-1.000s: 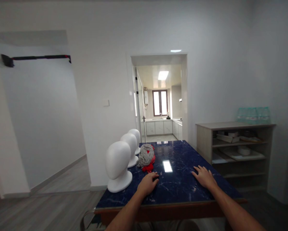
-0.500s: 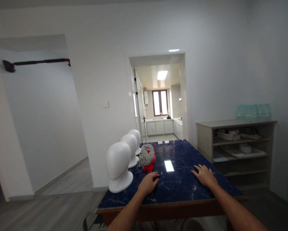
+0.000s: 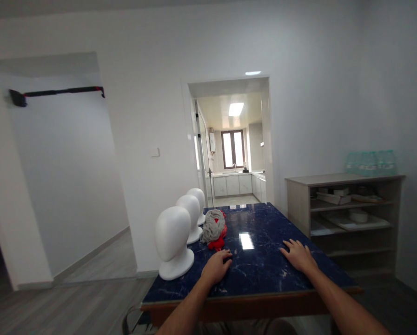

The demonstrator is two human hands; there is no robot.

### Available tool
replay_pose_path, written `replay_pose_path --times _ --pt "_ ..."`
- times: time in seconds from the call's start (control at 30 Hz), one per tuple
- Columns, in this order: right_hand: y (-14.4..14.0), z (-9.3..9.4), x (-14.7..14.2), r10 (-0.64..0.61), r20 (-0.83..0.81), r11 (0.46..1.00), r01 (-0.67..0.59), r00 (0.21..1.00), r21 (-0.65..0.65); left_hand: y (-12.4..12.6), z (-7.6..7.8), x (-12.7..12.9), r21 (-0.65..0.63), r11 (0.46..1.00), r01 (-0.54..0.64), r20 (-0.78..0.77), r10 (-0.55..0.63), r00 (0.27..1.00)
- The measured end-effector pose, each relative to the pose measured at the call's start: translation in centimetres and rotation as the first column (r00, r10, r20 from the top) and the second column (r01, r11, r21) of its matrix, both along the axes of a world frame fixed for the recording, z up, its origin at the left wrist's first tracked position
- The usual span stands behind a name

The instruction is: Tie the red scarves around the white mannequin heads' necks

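My left hand [image 3: 217, 267] rests on the dark blue marbled table [image 3: 253, 274], fingers stretched out and holding nothing. Just beyond its fingertips lies a soft heap of grey and red fabric or yarn [image 3: 213, 227]. Over on the right side of the table, my right hand [image 3: 297, 255] lies flat with fingers spread and no object in it. Left of the heap, three white mannequin heads stand upright in a row: a near one [image 3: 173, 237], a middle one [image 3: 189, 211] and a far one [image 3: 197, 199]. The heap's exact kind is unclear.
A grey shelf unit [image 3: 344, 178] with boxes and papers stands right of the table, several bottles [image 3: 370, 163] on top. Behind the table a doorway opens to a kitchen with a sink counter [image 3: 232, 184]. A black pole [image 3: 65, 91] spans the opening at left.
The whole view has shifted very slightly to the right. Both hands, the heads and the heap keep their places on the table.
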State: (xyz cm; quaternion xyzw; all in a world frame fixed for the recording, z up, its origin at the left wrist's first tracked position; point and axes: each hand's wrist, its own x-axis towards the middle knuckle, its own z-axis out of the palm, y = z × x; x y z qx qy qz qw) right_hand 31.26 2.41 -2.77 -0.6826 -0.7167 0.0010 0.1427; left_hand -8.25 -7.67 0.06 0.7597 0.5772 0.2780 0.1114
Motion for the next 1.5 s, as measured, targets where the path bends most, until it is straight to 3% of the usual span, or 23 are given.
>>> replay_pose_path --times 0.27,0.43,0.5,0.6,0.7,0.8,0.83,0.87,0.93,1.07,1.13,1.3,1.5 --pt "0.2 -0.2 0.2 0.0 0.004 1.0 0.0 1.0 0.008 -0.3 0.4 0.2 0.028 1.0 0.009 0.001 -0.009 1.0" --pt "0.5 -0.6 0.3 -0.002 -0.002 1.0 0.002 1.0 0.005 -1.8 1.4 0.5 0.224 0.975 0.008 0.072 -0.025 0.997" --pt "0.6 -0.7 0.3 0.004 -0.005 1.0 -0.004 1.0 0.008 -3.3 1.2 0.4 0.261 0.964 -0.045 0.149 0.006 0.989" --pt "0.5 -0.7 0.3 0.01 -0.009 1.0 -0.01 1.0 0.022 -6.5 -0.5 -1.4 0.253 0.942 -0.22 0.3 0.14 0.944" --pt "0.4 -0.6 0.2 0.011 -0.023 1.0 -0.01 1.0 0.022 -9.7 -2.7 -5.6 0.284 0.821 -0.495 0.427 0.354 0.832" --pt "0.0 -0.3 0.0 0.005 -0.021 1.0 -0.005 1.0 0.011 -11.5 -3.3 -11.3 0.373 0.554 -0.745 0.489 0.565 0.665" --pt "-0.2 -0.1 -0.1 0.004 -0.013 1.0 -0.004 1.0 0.008 -11.5 -3.0 -13.0 0.377 0.482 -0.791 0.499 0.613 0.612" --pt "-0.3 0.0 -0.1 0.003 -0.005 1.0 -0.003 1.0 0.006 -11.3 -2.5 -14.6 0.375 0.456 -0.807 0.501 0.632 0.591" --pt "-0.5 0.3 -0.2 0.006 0.003 1.0 -0.006 1.0 0.001 -10.4 -1.2 -16.8 0.348 0.523 -0.778 0.497 0.601 0.626" --pt "-0.5 0.4 -0.3 -0.002 -0.007 1.0 0.002 1.0 -0.003 -8.3 1.1 -18.3 0.218 0.778 -0.589 0.537 0.408 0.738" --pt "-0.3 0.2 -0.2 -0.005 -0.01 1.0 0.005 1.0 -0.002 -7.7 1.5 -18.1 0.147 0.837 -0.527 0.588 0.354 0.727" --pt "-0.1 0.1 -0.2 0.0 -0.013 1.0 0.0 1.0 -0.004 -7.0 1.2 -17.4 0.05 0.837 -0.545 0.663 0.38 0.645" --pt "-0.5 0.4 -0.1 0.009 -0.025 1.0 -0.009 1.0 -0.002 -6.2 0.6 -17.2 0.118 0.832 -0.542 0.667 0.338 0.664"
